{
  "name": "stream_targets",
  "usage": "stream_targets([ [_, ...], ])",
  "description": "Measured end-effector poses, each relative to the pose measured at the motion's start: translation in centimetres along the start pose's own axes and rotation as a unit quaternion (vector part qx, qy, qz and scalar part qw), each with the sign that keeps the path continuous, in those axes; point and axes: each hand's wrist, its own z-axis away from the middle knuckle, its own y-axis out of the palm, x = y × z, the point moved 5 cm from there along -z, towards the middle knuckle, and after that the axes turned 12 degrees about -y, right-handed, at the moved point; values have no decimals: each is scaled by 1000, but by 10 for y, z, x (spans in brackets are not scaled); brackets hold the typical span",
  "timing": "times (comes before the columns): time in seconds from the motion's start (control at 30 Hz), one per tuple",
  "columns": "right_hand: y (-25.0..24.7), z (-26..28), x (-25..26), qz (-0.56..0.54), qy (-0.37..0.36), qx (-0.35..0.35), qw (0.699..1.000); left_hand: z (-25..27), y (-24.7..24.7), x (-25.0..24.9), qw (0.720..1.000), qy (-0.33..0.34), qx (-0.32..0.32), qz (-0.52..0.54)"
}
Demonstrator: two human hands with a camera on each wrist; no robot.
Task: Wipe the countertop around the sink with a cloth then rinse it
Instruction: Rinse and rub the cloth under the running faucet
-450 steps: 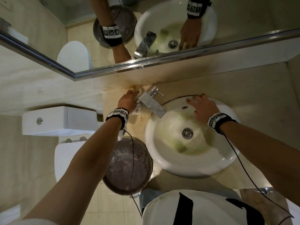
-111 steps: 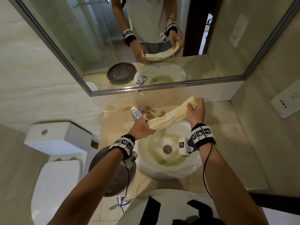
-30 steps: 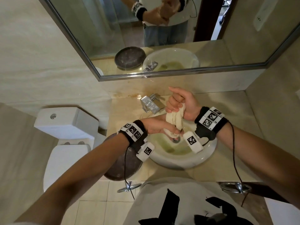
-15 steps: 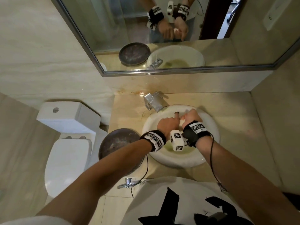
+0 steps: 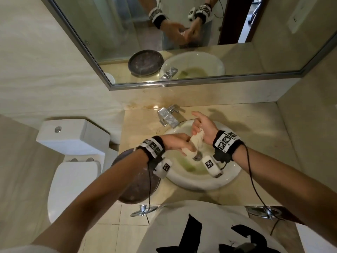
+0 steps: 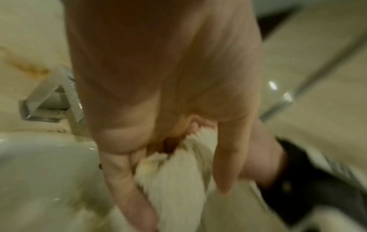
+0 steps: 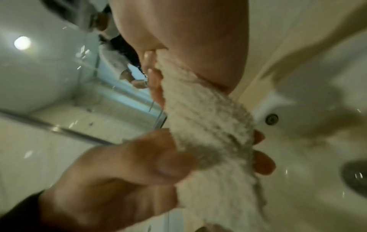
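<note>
A cream ribbed cloth (image 5: pixel 196 141) is twisted into a rope above the white round sink (image 5: pixel 198 181). My left hand (image 5: pixel 179 143) grips its lower end, fingers wrapped round it just over the drain (image 5: pixel 197 156). My right hand (image 5: pixel 202 126) grips the upper end, with the index finger stretched out. In the left wrist view the cloth (image 6: pixel 174 180) runs between my left hand's fingers (image 6: pixel 127 180). The right wrist view shows the cloth (image 7: pixel 210 125) stretched from my right hand (image 7: pixel 178 78) down into the other hand. The chrome faucet (image 5: pixel 168 116) stands behind the sink; no water stream is visible.
A beige stone countertop (image 5: pixel 255 128) surrounds the sink, stained orange by the back wall. A dark round bowl (image 5: pixel 138 181) sits at the counter's left edge. A white toilet (image 5: pixel 73 161) stands to the left. A mirror (image 5: pixel 182 37) hangs above.
Half a second ago both hands were low and close together in the basin. They have since lifted and drawn apart, with the cloth stretched and twisted between them.
</note>
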Motion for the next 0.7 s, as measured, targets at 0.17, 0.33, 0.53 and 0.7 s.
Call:
stream_targets([
  [0.17,30,23,32,44,-65,211,974,28,-18,-8,999,44,16,16],
  [0.33,40,24,47,-21,-53,245,968,25,1,-5,985,68,100,120],
  [0.53,34,19,42,-31,-38,208,977,20,15,-8,980,55,65,180],
  [0.7,13,3,7,-48,-24,27,998,3,3,0,978,-46,-202,10],
])
